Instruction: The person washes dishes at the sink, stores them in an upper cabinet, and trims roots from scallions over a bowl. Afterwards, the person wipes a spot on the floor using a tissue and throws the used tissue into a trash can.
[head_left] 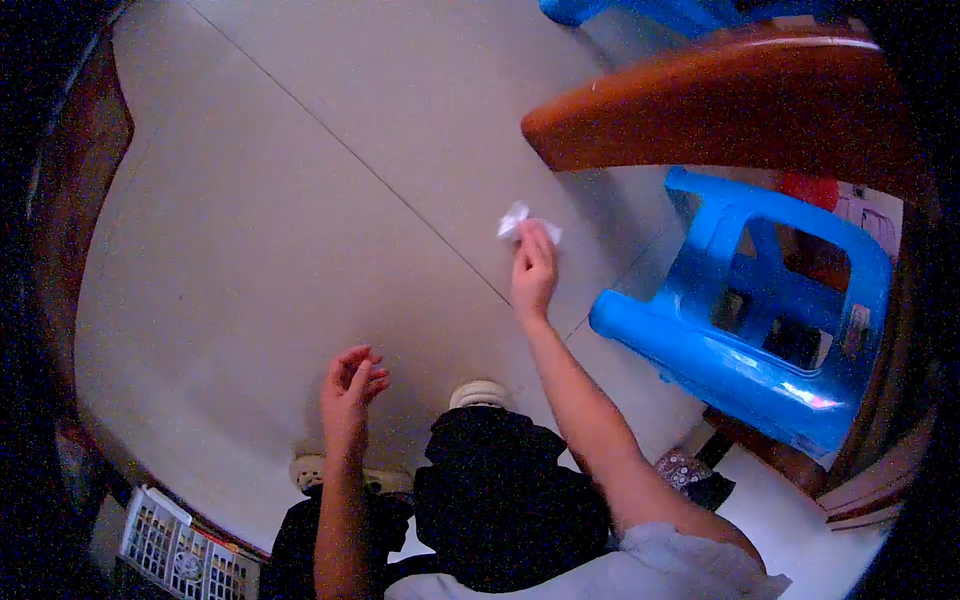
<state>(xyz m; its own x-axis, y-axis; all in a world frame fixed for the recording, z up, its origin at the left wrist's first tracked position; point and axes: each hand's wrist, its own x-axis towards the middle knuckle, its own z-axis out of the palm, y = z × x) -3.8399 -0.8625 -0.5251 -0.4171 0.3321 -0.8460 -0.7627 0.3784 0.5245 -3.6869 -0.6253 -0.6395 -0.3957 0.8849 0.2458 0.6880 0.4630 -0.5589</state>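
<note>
My right hand is stretched forward over the tiled floor, its fingers pinched on a crumpled white tissue. Parts of the tissue stick out on both sides of the fingertips. Whether it touches the floor I cannot tell. My left hand hangs lower and to the left, above the floor near my shoes, with loosely bent fingers apart and nothing in them.
A blue plastic stool stands to the right of my right arm. Beyond it juts a brown wooden table edge, with more blue plastic behind. A white plastic basket sits at lower left. My pale shoe shows below.
</note>
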